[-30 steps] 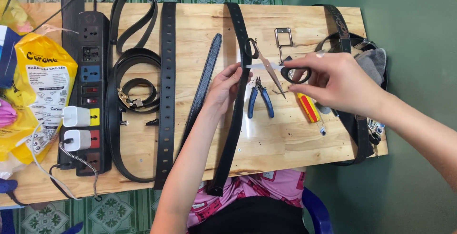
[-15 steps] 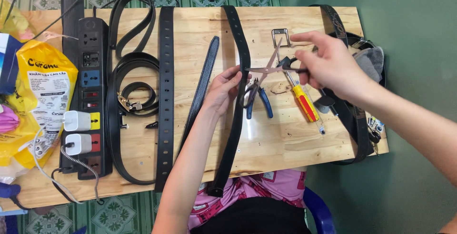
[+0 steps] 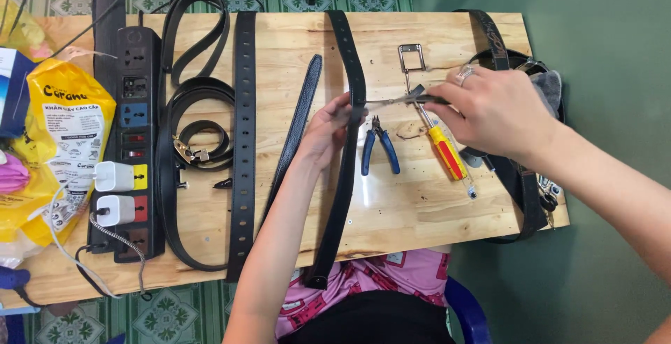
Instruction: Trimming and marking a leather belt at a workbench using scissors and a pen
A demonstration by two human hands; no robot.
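Belt [image 3: 347, 155], black, long, lies lengthwise down the wooden table [image 3: 391, 211], its near end hanging over the table edge toward the lap.

Head view, only view. Left hand [image 3: 328, 129] pinches the belt partway along, fingers closed on the strap edge, lifting it slightly off the wood. Right hand [image 3: 489, 106] is closed around a slim metal tool [image 3: 402, 99], scissors or a punch, cannot tell which; its tip reaches leftward and meets the belt just beside the left fingers. Ring on one right finger.

Just below the tool tip: blue-handled pliers [image 3: 377, 149], flat on the table, untouched. Under the right hand: a yellow-and-red screwdriver [image 3: 447, 152], also lying free. Above the tool: a metal buckle frame [image 3: 411, 57]. Left of the pinched belt, a second dark strap [image 3: 297, 124] lies angled; further left, a punched belt [image 3: 242, 141] and coiled belts [image 3: 192, 127], then a power strip [image 3: 129, 141].

Judgement: for clean work the left pinch should stay close to the tool tip so the strap cannot twist, fingers clear of the tip, tool square to the belt's edge.
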